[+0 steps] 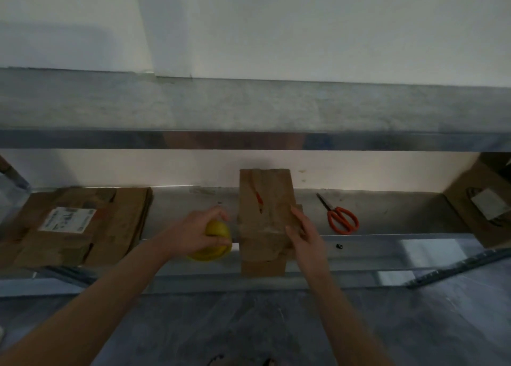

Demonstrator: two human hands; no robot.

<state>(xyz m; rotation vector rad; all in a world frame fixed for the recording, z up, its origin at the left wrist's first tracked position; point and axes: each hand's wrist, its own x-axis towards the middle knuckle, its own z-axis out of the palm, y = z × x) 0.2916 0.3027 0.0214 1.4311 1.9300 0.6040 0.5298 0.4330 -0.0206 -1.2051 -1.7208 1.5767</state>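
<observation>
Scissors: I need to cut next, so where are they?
In the head view the scissors lie flat on the shelf, right of the box and the right hand, touching neither.

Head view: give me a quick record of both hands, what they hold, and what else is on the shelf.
left hand: grips a yellow object, left of the box
right hand: holds the cardboard box by its right side
cardboard box: on the shelf, near end over the front edge
scissors: orange handles, right of the box, untouched
flat cardboard: far left, labelled
</observation>
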